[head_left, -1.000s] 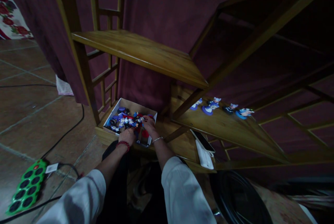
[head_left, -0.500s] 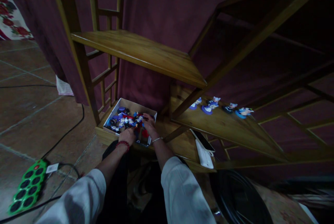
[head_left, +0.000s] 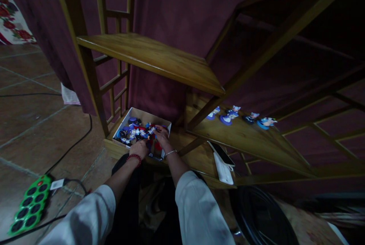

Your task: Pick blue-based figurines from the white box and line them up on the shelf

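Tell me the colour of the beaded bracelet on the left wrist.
Red; the beaded bracelet shows best in the head view.

The light is dim, and the upper right of the frame sinks into near black. A soft shine lies on the upper shelf (head_left: 154,61). The small figures (head_left: 138,133) left of centre look unsharp, the lower right corner stretched.

Hands (head_left: 138,148) at open box (head_left: 151,117) of jumbled figurines (head_left: 140,133); five figures (head_left: 229,117) on wooden shelf (head_left: 236,140) to right.
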`<control>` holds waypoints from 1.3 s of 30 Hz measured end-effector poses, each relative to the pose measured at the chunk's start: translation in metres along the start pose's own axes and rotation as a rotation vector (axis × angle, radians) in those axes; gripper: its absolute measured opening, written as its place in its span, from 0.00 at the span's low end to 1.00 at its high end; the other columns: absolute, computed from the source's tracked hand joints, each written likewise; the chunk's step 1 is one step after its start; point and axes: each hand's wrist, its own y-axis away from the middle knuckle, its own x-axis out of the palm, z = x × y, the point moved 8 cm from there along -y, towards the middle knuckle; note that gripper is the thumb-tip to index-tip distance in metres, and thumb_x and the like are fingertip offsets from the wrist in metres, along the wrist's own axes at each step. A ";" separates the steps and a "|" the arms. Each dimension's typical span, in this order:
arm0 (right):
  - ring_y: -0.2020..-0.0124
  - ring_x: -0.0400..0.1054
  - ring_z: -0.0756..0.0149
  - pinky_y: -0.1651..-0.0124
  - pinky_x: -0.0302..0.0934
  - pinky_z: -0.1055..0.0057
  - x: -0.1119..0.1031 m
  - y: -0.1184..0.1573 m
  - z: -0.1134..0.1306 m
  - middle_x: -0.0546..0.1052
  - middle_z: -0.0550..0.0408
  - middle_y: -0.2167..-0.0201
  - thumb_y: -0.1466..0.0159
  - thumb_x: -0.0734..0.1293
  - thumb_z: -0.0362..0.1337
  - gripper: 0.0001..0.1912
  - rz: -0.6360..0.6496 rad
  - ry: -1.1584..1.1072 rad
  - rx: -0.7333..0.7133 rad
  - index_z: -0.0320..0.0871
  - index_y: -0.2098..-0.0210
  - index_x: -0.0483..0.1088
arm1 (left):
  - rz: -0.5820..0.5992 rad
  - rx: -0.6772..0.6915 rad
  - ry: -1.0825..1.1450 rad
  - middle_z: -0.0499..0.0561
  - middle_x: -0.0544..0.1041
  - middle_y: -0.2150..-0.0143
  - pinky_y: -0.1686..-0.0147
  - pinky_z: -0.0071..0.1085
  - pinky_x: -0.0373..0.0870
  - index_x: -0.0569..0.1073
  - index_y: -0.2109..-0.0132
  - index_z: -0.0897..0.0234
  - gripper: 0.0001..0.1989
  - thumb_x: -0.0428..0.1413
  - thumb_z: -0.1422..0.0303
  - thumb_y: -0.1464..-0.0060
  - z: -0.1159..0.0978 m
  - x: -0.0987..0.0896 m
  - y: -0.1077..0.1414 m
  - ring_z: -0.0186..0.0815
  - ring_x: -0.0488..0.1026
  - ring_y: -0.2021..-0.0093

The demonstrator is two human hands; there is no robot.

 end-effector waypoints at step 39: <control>0.64 0.66 0.70 0.65 0.67 0.72 -0.008 0.043 -0.001 0.68 0.56 0.59 0.48 0.60 0.30 0.18 0.162 -0.234 0.066 0.46 0.58 0.67 | 0.080 0.041 0.008 0.55 0.75 0.55 0.59 0.33 0.64 0.69 0.51 0.55 0.17 0.45 0.68 0.48 -0.003 0.007 0.000 0.40 0.70 0.54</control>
